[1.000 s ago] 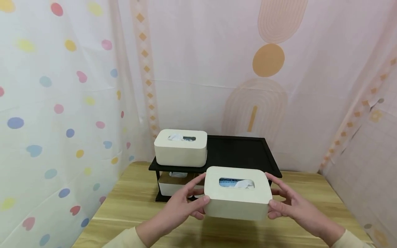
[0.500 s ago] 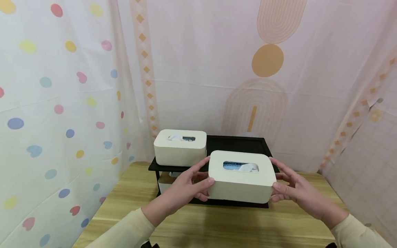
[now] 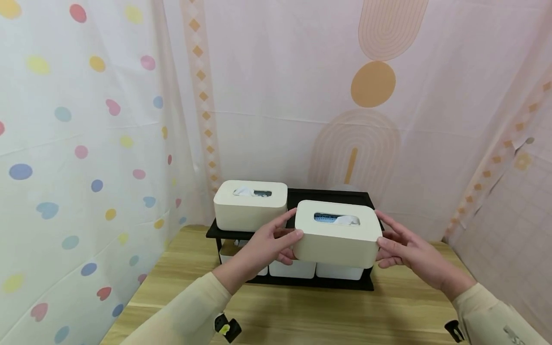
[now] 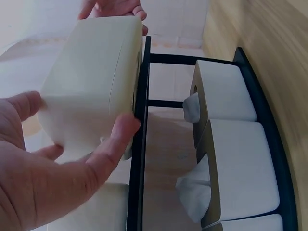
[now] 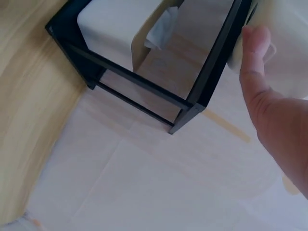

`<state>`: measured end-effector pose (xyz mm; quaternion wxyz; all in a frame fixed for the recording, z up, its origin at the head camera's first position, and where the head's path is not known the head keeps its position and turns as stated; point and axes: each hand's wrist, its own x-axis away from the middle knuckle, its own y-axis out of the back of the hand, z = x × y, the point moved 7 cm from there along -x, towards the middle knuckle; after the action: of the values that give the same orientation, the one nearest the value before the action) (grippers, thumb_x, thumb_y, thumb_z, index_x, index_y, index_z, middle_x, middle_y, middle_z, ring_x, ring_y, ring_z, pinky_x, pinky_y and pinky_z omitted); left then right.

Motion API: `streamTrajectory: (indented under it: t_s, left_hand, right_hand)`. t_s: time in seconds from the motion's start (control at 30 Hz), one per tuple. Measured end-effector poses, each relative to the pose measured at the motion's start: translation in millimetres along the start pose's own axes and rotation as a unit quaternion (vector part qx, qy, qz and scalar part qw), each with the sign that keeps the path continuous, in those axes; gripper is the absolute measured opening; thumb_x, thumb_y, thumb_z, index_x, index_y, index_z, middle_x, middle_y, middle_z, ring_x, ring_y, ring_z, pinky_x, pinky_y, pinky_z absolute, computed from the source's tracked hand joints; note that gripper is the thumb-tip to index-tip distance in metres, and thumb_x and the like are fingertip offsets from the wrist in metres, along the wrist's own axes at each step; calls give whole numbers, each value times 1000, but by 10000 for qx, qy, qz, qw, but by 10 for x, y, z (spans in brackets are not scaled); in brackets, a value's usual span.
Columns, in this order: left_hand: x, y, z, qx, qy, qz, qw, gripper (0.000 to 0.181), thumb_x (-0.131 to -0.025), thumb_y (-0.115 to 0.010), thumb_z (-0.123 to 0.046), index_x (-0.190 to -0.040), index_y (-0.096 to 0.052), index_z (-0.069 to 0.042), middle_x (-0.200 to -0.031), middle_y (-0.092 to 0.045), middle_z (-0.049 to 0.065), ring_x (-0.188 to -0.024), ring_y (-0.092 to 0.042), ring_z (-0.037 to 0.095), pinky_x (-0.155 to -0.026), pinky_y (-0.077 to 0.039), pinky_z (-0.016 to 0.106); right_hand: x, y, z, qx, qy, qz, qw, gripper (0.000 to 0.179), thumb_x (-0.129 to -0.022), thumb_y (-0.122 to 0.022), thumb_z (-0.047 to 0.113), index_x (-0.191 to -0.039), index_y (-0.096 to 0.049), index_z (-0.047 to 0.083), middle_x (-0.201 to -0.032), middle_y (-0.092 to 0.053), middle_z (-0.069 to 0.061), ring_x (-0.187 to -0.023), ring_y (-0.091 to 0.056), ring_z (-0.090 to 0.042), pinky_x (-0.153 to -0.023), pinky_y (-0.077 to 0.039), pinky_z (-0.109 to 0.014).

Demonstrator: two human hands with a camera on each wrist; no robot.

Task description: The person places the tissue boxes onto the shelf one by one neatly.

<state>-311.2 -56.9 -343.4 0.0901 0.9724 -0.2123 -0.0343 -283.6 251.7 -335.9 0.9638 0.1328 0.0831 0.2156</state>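
Note:
A cream tissue box (image 3: 336,247) with an oval slot hangs at the front right of the black two-tier rack (image 3: 327,195), overlapping its upper shelf in the head view. My left hand (image 3: 269,247) grips its left end, thumb on the front edge. On the opposite end my right hand (image 3: 411,256) holds it the same way. White tissue and blue packaging show through the slot. The left wrist view has the box (image 4: 91,72) close beside the upper shelf's edge, between both hands. A second cream tissue box (image 3: 250,215) stands on the upper shelf's left side.
Several white boxes (image 4: 243,163) with brown tops and tissues poking out sit on the lower shelf. The rack stands on a wood-grain table (image 3: 181,268). Patterned curtains (image 3: 276,96) hang behind and at both sides.
Both hands have raised the tissue box and carried it away from me, from over the table in front to the upper shelf's front right. The lower boxes show again beneath it.

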Motion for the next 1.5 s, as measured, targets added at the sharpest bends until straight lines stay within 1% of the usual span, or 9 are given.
streamTrajectory:
  t_s: [0.27,0.47,0.63,0.77,0.9,1.03,1.17,1.33,1.5]
  left_hand:
    - [-19,87,-131,-1058,-805,-1383,9814,57,-105,-69,-37,-159,-53,-23,-142,-68,18,-90,-77,26,-74,-64,36]
    - [65,17,-191,-1776,-1398,-1562,9615,56,-105,-70,-28,-157,-53,-17,-148,-65,14,-111,-77,29,-81,-65,35]
    - [156,-87,-240,-3147,-1987,-1479,9163,60,-105,-70,-28,-159,-51,-9,-150,-63,14,-93,-74,19,-81,-62,33]
    - [205,-120,-235,-3925,-2097,-1570,8817,65,-105,-70,-33,-161,-47,-11,-151,-62,16,-76,-70,16,-83,-63,41]
    - [238,-138,-224,-4435,-2131,-1671,8544,69,-104,-71,-36,-163,-45,-13,-145,-66,15,-89,-75,24,-79,-63,43]
    - [257,-150,-224,-4763,-2208,-1723,8335,72,-103,-71,-38,-164,-43,-12,-137,-69,13,-93,-76,25,-72,-62,39]
    - [265,-156,-222,-4894,-2222,-1660,8268,75,-103,-72,-39,-165,-41,-11,-134,-69,14,-90,-75,25,-70,-61,39]
    - [245,-138,-191,-4906,-1993,-1462,8356,82,-103,-72,-41,-169,-33,-12,-137,-69,15,-97,-76,27,-73,-61,40]
    - [199,-93,-135,-4829,-1624,-1243,8515,87,-105,-69,-44,-172,-22,-16,-151,-64,15,-114,-75,35,-83,-63,48]
  right_hand:
    - [-132,-13,74,817,-358,-936,9916,75,-111,-60,34,-173,-20,19,-153,-52,-33,-106,-76,-14,-88,-64,-33]
    - [-165,10,122,1508,-212,-1599,9753,67,-111,-58,40,-168,-34,13,-145,-63,-27,-107,-75,-13,-85,-61,-28]
    - [-119,7,172,2234,223,-2041,9529,57,-110,-62,37,-159,-50,10,-134,-73,-21,-104,-70,-5,-81,-58,-22]
    - [-77,-31,218,2668,838,-2478,9276,44,-108,-67,28,-147,-63,7,-118,-78,-13,-96,-65,6,-78,-55,-16]
    - [-27,-98,271,3107,1557,-2885,8922,34,-104,-73,18,-137,-71,8,-105,-80,-5,-91,-65,7,-77,-51,-10]
    - [26,-174,305,3600,2268,-3102,8501,37,-95,-79,5,-132,-73,8,-101,-80,-5,-88,-72,-10,-65,-50,-11]
    - [66,-226,294,4061,2648,-3135,8165,46,-90,-82,0,-134,-72,6,-101,-77,-7,-84,-69,-22,-60,-46,-15]
    - [63,-253,253,4543,2757,-3024,7913,58,-87,-85,5,-142,-68,6,-107,-77,-11,-87,-69,-20,-71,-48,-27]
    - [21,-267,189,4614,2608,-2755,8020,72,-87,-86,8,-153,-59,12,-115,-79,-12,-92,-72,-24,-62,-49,-27]
